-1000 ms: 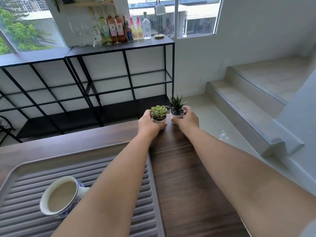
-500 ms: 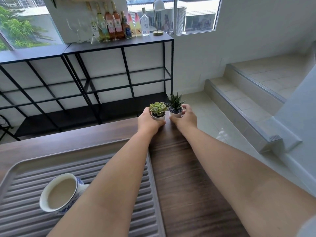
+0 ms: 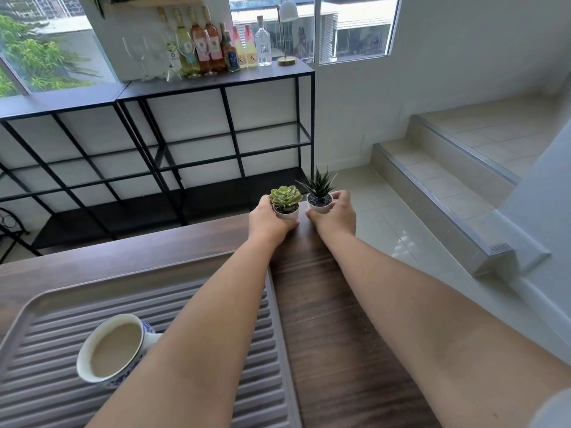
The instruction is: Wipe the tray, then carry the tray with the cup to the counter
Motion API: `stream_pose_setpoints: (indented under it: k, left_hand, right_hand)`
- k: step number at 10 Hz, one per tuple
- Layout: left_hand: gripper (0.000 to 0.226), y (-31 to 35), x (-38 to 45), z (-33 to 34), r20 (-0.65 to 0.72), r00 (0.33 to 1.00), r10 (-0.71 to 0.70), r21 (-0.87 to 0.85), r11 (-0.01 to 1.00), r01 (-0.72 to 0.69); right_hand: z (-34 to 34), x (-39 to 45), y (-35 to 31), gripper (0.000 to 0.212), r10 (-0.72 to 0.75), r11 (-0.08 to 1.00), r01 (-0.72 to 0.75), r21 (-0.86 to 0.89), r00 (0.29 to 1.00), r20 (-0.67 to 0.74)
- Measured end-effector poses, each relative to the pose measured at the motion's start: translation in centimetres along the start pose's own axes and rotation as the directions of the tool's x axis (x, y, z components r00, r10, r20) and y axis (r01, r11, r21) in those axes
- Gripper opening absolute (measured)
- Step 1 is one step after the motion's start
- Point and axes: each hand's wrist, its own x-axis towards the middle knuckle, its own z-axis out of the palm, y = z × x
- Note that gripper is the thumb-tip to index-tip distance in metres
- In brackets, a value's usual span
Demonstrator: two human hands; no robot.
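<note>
Wooden counter (image 3: 324,304): left hand (image 3: 268,220) grips rosette pot (image 3: 286,211), right hand (image 3: 335,216) grips spiky pot (image 3: 319,205).

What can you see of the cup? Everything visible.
The cup is white inside with a blue pattern outside, ceramic by the look, its handle pointing right. It stands upright, nearly full of a pale beige milky drink. It sits on the ribbed grey tray, toward its near left part. The left forearm passes over the handle side and hides part of it; whether they touch cannot be told. Neither hand holds the cup.
</note>
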Motion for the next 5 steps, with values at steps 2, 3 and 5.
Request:
stream_pose_setpoints:
  k: [2,3,5]
  left_hand:
    - [0.059,-0.14,0.12,-0.09,0.009,1.000,0.003,-0.019,1.000,-0.003]
    - [0.060,-0.34,0.40,0.06,0.008,1.000,0.004,-0.021,1.000,-0.004]
    - [0.070,-0.26,-0.37,-0.38,0.035,0.999,0.035,-0.035,0.999,-0.033]
  right_hand:
    - [0.32,-0.66,-0.43,0.058,0.006,1.000,-0.007,-0.026,1.000,-0.025]
    - [0.37,-0.67,-0.32,0.060,0.007,0.999,-0.008,-0.031,1.000,-0.023]
    - [-0.25,-1.32,-0.34,0.071,0.007,1.000,-0.007,-0.005,1.000,0.007]
